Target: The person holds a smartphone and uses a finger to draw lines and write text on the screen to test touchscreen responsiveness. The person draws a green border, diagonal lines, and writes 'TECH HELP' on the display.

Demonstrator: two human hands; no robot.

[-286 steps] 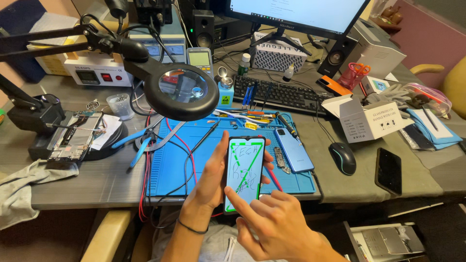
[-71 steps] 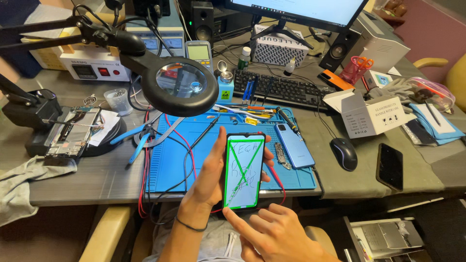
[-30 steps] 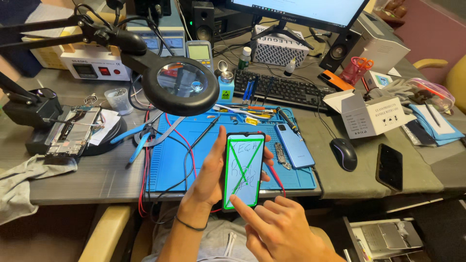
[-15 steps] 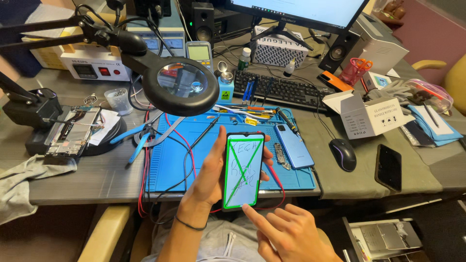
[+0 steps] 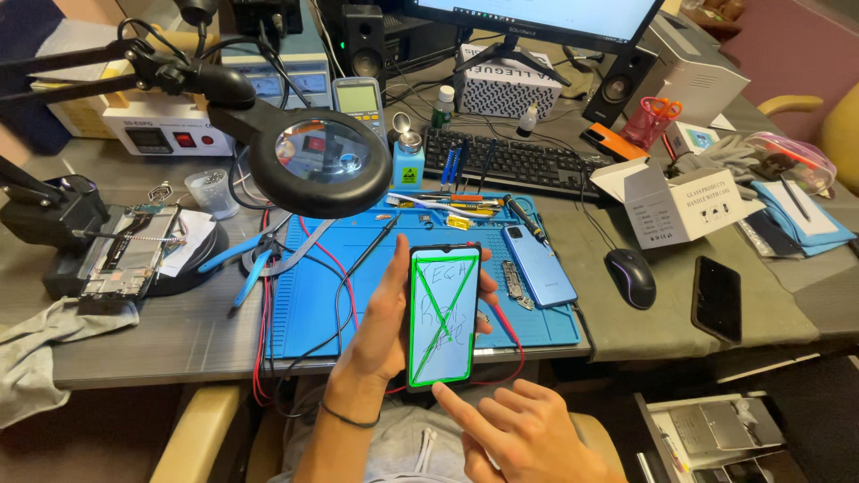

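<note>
My left hand [image 5: 380, 326] holds a smartphone [image 5: 441, 315] upright over the front edge of the blue work mat [image 5: 313, 300]. Its lit screen shows a white field with green lines drawn across it. My right hand [image 5: 514, 434] hovers just below the phone's bottom edge, index finger stretched toward it, tip close to the lower rim and apart from the glass. A dark band circles my left wrist.
A round magnifier lamp [image 5: 318, 165] hangs over the mat's back left. A blue phone back [image 5: 539, 265], tools, a keyboard [image 5: 514, 163], a mouse [image 5: 630, 277], a black phone [image 5: 717, 297], a white box [image 5: 667, 206] and an opened phone on a holder [image 5: 125, 255] lie around.
My right index finger has slid down off the screen to below the phone's bottom edge. My left hand keeps the phone in the same spot.
</note>
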